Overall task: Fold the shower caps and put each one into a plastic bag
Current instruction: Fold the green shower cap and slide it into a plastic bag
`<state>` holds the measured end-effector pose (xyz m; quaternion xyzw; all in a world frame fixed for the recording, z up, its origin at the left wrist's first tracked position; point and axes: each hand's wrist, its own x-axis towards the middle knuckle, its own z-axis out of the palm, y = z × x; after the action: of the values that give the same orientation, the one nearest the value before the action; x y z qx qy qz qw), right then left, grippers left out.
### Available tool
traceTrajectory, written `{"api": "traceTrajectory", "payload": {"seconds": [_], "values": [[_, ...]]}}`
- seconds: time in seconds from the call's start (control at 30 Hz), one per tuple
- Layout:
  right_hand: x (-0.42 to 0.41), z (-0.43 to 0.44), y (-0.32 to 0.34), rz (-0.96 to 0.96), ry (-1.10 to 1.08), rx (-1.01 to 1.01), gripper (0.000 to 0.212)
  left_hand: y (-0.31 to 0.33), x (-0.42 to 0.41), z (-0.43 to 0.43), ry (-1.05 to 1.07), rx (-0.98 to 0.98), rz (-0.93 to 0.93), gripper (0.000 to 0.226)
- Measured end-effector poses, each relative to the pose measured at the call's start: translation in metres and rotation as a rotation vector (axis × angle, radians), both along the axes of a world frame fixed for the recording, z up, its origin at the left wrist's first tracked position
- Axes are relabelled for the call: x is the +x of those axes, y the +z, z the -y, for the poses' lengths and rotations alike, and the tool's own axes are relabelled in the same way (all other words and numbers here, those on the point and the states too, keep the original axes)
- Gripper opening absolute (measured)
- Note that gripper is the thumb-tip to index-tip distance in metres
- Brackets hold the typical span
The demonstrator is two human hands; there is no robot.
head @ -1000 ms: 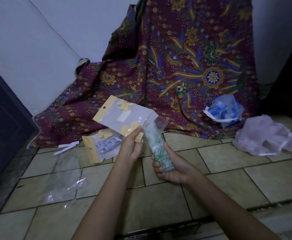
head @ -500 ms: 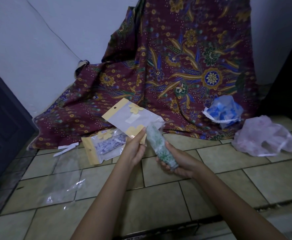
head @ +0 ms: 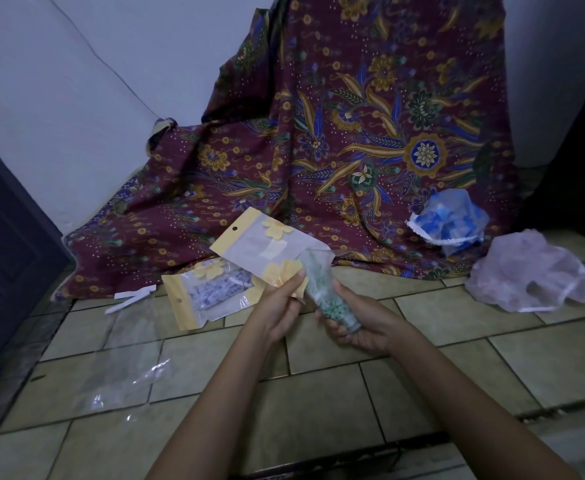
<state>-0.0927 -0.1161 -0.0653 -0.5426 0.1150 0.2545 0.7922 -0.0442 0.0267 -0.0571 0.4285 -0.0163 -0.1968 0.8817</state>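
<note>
**Inspector:** Tiled floor (head: 526,358), batik cloth (head: 353,133) draped against the wall behind. Position of the work?

**Assistant:** The left hand (head: 280,306) pinches the lower corner of the yellow-edged plastic bag (head: 260,247). The right hand (head: 360,323) grips the rolled green shower cap (head: 322,292), fingers curled round its lower half.

**Inspector:** Alignment?

**Assistant:** The roll's long axis runs up and left from the right hand, its tip meeting the bag's near end. Whether it is inside, I cannot tell. A second ago the roll stood more upright.

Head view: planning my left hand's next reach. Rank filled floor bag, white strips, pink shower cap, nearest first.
1. Filled bag, just left of the left hand.
2. White strips, farther left.
3. Pink shower cap, far right.
</note>
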Motion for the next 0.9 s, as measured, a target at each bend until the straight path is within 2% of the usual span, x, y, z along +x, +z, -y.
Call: {"api": "traceTrajectory", "payload": {"seconds": [0.1,0.17,0.37,0.47,0.63,0.77,0.9], "values": [[-0.002,0.001,0.001,-0.079,-0.046,0.198,0.044,0.002,-0.003,-0.003,-0.04,0.025,0.021,0.022],[-0.004,0.0,0.0,-0.059,-0.07,0.201,0.04,0.004,-0.003,-0.005,-0.061,0.027,0.035,0.023],[-0.007,-0.012,0.006,0.422,-0.231,-0.402,0.023,0.005,-0.005,0.001,-0.06,-0.088,-0.017,0.021],[-0.007,-0.012,0.01,0.478,-0.21,-0.473,0.021,-0.001,-0.006,0.005,-0.007,-0.048,-0.008,0.018],[-0.006,-0.011,0.016,0.156,-0.231,-0.09,0.024,-0.005,-0.01,0.009,-0.031,0.01,-0.027,0.015],[-0.005,-0.012,0.014,0.106,-0.249,-0.013,0.02,-0.008,-0.012,0.012,0.014,0.046,-0.012,0.017],[-0.006,-0.009,0.013,0.048,-0.266,0.222,0.013,-0.01,-0.006,0.011,0.141,0.009,-0.107,0.04]]}}
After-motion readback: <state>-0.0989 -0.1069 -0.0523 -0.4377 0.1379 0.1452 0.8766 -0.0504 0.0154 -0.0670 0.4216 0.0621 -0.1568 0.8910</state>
